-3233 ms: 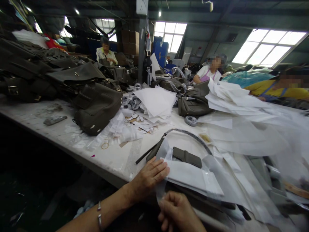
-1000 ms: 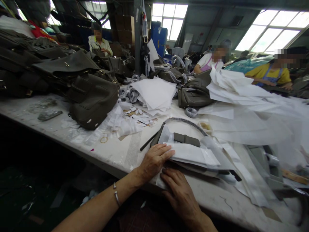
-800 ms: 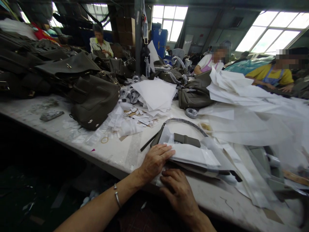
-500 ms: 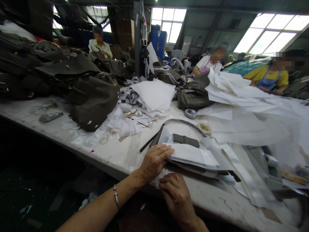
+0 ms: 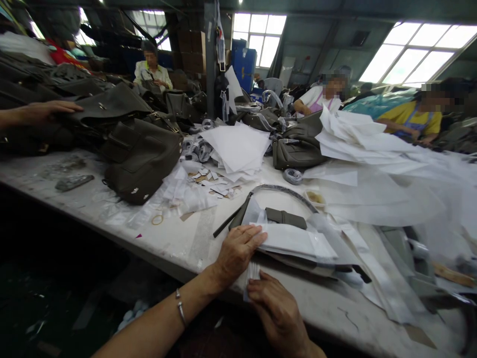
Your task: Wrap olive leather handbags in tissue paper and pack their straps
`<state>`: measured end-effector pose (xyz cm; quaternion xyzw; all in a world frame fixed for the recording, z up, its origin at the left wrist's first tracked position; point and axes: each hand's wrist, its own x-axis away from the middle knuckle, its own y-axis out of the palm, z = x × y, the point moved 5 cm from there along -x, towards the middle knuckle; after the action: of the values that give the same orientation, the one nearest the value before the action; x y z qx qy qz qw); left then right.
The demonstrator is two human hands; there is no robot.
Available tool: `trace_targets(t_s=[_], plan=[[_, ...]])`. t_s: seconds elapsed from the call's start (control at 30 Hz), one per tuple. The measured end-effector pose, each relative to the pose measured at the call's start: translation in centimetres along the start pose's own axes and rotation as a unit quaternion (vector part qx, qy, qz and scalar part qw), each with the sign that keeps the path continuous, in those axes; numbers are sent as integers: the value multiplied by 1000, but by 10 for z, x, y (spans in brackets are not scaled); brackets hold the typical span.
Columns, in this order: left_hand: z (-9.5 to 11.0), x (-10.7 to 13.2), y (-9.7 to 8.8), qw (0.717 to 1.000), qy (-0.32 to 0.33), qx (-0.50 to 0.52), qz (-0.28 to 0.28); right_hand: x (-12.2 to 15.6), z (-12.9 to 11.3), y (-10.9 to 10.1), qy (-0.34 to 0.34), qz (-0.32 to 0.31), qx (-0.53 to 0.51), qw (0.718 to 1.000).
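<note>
My left hand [image 5: 238, 251] lies with fingers stretched out on the left end of a folded white sheet [image 5: 298, 242]. That sheet covers the front of a dark olive handbag [image 5: 242, 211], whose wrapped handle [image 5: 288, 188] arches up behind it. A small olive flap piece [image 5: 286, 219] shows above the sheet. At the table's front edge, my right hand [image 5: 278, 306] has curled fingers pinching a piece of clear plastic [image 5: 252, 273], which is creased. Most of the plastic is hidden under both hands.
Dark bags [image 5: 143, 159] pile up at left, where another person's hand [image 5: 48, 110] touches one. White sheets [image 5: 238, 146] and small plastic bags with paper bits [image 5: 194, 194] lie beyond. More sheets [image 5: 372, 134] are heaped at right. Co-workers sit across the table [image 5: 156, 263].
Another person's hand has come in from the left onto a dark bag. My right hand has shifted slightly down, showing more of the plastic. My left hand stays on the sheet.
</note>
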<state>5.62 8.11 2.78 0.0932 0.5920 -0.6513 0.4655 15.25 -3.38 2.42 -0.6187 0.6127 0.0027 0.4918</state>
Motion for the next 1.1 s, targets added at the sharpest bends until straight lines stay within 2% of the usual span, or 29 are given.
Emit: trace_targets(t_s=[0.23,0.37,0.5,0.57,0.67,0.73,0.8,0.9,1.0,1.1], plan=[[1,0,3,1000,5,-16,-7,4,-16,0,-9,-8,-5,1000],[2,0,2,1000,12,-22,-1,-13,-18,-17,9,-12,-18,1000],[3,2,5,1000,20,-22,4,-51,-2,-42,31,17,23,999],[2,2,4,1000,16,-15,6,-65,14,-49,71,29,43,996],[2,2,-2,999,-4,40,-32,-73,37,-51,156,40,60,985],[1,1,-8,992,-35,100,-63,-72,44,-49,174,33,74,981],[-3,0,-13,982,-81,153,-72,-71,45,-47,164,24,89,982],[-8,-1,-14,970,-127,198,-58,-70,44,-46,140,25,108,984],[-11,0,-9,973,-119,197,-20,-69,42,-47,113,19,115,987],[-9,2,-4,984,-81,156,9,-69,35,-45,54,-17,101,993]])
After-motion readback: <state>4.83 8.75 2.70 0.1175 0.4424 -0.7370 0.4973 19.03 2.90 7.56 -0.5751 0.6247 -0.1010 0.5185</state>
